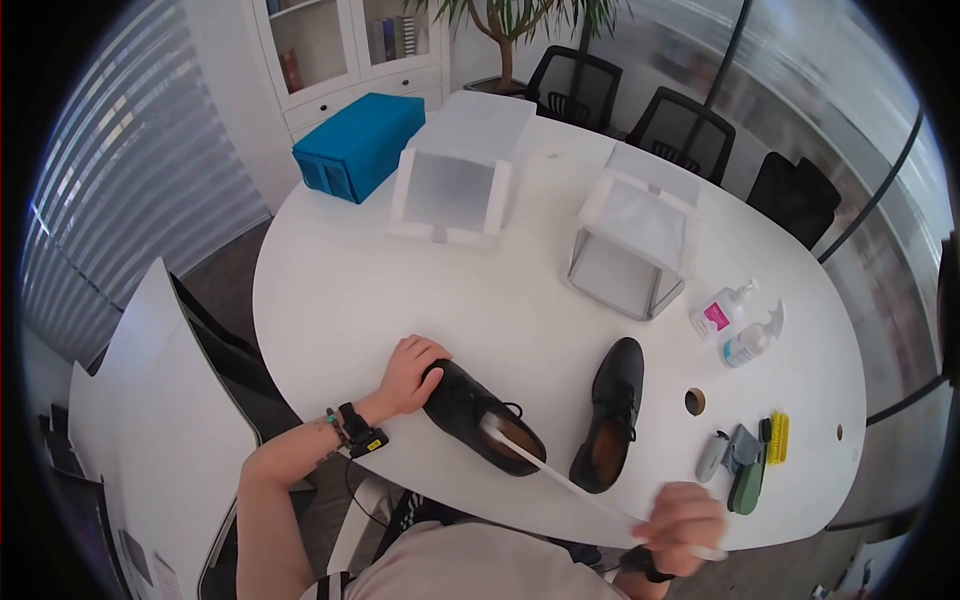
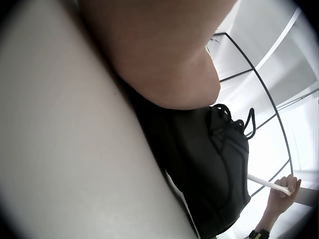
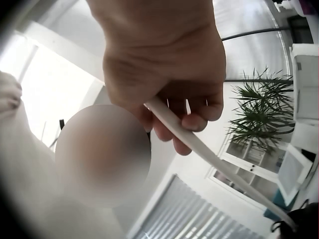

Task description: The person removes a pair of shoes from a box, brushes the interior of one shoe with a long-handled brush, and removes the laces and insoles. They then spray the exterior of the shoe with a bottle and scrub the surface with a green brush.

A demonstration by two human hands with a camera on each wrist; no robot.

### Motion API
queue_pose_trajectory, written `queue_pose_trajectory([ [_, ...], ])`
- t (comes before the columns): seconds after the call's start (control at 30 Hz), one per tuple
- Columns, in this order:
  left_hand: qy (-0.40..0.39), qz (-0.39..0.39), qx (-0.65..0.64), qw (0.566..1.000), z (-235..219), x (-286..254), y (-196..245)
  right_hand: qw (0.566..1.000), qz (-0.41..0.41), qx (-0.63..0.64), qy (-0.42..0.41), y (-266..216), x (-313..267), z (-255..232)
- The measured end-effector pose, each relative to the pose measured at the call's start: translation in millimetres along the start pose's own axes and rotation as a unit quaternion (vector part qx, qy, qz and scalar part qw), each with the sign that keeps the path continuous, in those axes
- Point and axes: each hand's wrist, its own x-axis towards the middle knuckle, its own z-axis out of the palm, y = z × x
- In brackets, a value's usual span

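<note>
A black lace-up shoe [image 1: 460, 400] lies at the table's near side, its toe under my left hand [image 1: 408, 374], whose fingers curve over it. In the left wrist view that hand [image 2: 169, 55] covers the toe of the shoe [image 2: 199, 154]. My right hand [image 1: 682, 525] grips a long white stick [image 1: 570, 484], and its far end sits inside the shoe's opening. The right wrist view shows the fingers of the right hand [image 3: 164, 74] curled round the stick [image 3: 214, 159]. A second black shoe [image 1: 617, 395] stands to the right, touched by neither hand.
Two translucent boxes [image 1: 452, 190] [image 1: 640, 225] and a blue case [image 1: 362, 145] stand farther back. On the right are two pump bottles [image 1: 715, 316] [image 1: 748, 345], a yellow brush [image 1: 779, 438], a green brush [image 1: 746, 492], a grey cloth [image 1: 742, 448] and a hole [image 1: 695, 402] in the table.
</note>
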Motion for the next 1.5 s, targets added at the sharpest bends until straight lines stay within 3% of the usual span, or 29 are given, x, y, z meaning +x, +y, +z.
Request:
queue_pose_trajectory([
  [0.07, -0.002, -0.001, -0.003, 1.0, 0, -1, 1, 0.992, -0.053, 0.016, 0.118, -12, 3, -7],
  [0.13, 0.0, 0.001, -0.006, 1.0, 0, 2, 1, 0.982, -0.049, -0.007, 0.182, -3, 4, -3],
  [0.2, -0.001, -0.001, -0.003, 1.0, 0, 1, 1, 0.981, 0.08, -0.135, 0.111, 7, -1, 0],
  [0.27, -0.001, -0.003, -0.004, 1.0, 0, 0, 1, 0.974, 0.193, -0.076, 0.094, 26, 1, 30],
  [0.33, 0.002, -0.004, -0.003, 1.0, 0, 2, 0, 0.971, 0.206, -0.104, 0.054, 21, -2, 32],
  [0.47, 0.002, 0.002, 0.0, 1.0, 0, 0, 1, 0.978, 0.006, -0.02, 0.206, -8, -1, 9],
  [0.57, 0.0, 0.004, 0.001, 1.0, 0, 1, 1, 0.979, -0.031, -0.015, 0.2, -13, -2, 6],
  [0.63, -0.004, 0.002, 0.005, 1.0, 0, 1, 1, 0.966, 0.08, -0.213, 0.124, 2, -17, 12],
  [0.67, 0.0, -0.002, 0.001, 1.0, 0, 1, 2, 0.952, 0.221, -0.202, 0.072, -4, 17, 32],
  [0.73, 0.0, -0.004, -0.004, 1.0, 1, -1, 3, 0.937, 0.334, -0.098, 0.026, 19, 14, 43],
  [0.77, 0.001, 0.0, -0.001, 1.0, 1, -1, 0, 0.938, 0.331, -0.097, 0.027, 16, 13, 39],
  [0.87, 0.002, -0.002, 0.0, 1.0, 0, -2, 2, 0.976, 0.119, -0.164, 0.077, -11, 11, 6],
  [0.93, 0.003, 0.001, -0.002, 1.0, 0, 1, 2, 0.979, 0.019, -0.12, 0.164, -18, 6, -4],
  [1.03, -0.003, 0.003, 0.002, 1.0, 0, 1, 1, 0.981, 0.046, -0.064, 0.177, -12, 7, 1],
  [1.07, -0.002, 0.003, 0.003, 1.0, 0, 1, 1, 0.974, 0.128, -0.153, 0.11, -12, 10, 5],
  [1.13, -0.002, 0.0, 0.005, 1.0, 0, -1, 2, 0.964, 0.21, -0.091, 0.132, 14, 14, 40],
  [1.17, -0.003, -0.004, 0.001, 1.0, 0, -1, 1, 0.964, 0.211, -0.09, 0.133, 14, 12, 39],
  [1.23, -0.003, -0.008, 0.001, 1.0, -1, 1, 1, 0.966, 0.24, -0.095, 0.03, 14, 5, 27],
  [1.27, -0.003, -0.009, -0.001, 1.0, -1, 1, 3, 0.966, 0.24, -0.094, 0.029, 8, -2, 15],
  [1.33, -0.005, -0.009, -0.004, 1.0, -1, 0, 3, 0.974, 0.184, -0.044, 0.126, -9, -10, -6],
  [1.43, 0.001, 0.003, 0.002, 1.0, 1, 1, 1, 0.977, 0.124, 0.024, 0.172, -6, -6, -9],
  [1.47, 0.001, 0.003, 0.003, 1.0, 1, 0, 1, 0.977, 0.124, 0.023, 0.171, -1, -1, -1],
  [1.5, 0.002, 0.003, 0.004, 1.0, 1, 0, 1, 0.969, 0.202, -0.039, 0.137, 9, 5, 15],
])
